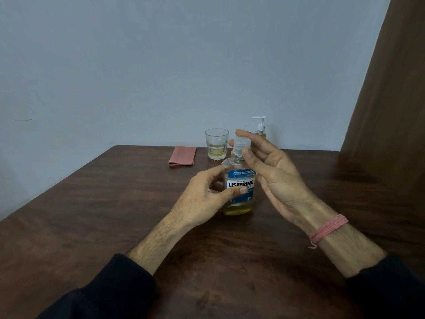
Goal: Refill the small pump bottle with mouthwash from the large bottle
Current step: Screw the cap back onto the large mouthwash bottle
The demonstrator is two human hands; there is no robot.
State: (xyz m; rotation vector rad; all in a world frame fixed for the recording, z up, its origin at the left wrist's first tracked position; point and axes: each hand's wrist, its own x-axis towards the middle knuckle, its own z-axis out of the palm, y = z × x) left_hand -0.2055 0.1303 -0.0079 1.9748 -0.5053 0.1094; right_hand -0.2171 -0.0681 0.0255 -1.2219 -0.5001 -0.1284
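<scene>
The large mouthwash bottle (239, 192) stands upright mid-table, clear with a blue label and a little yellow liquid at its bottom. My left hand (207, 199) grips its body from the left, thumb across the label. My right hand (271, 171) pinches the clear cap (240, 146) on the bottle's neck between thumb and fingers. The small pump bottle (260, 128), with a white pump head and yellowish liquid, stands behind at the table's far edge, mostly hidden by my right fingers.
A glass tumbler (216, 143) with some yellow liquid stands at the back, left of the pump bottle. A folded pink cloth (182, 155) lies further left. The dark wooden table (115, 215) meets a grey wall; a brown curtain (391, 111) hangs at right.
</scene>
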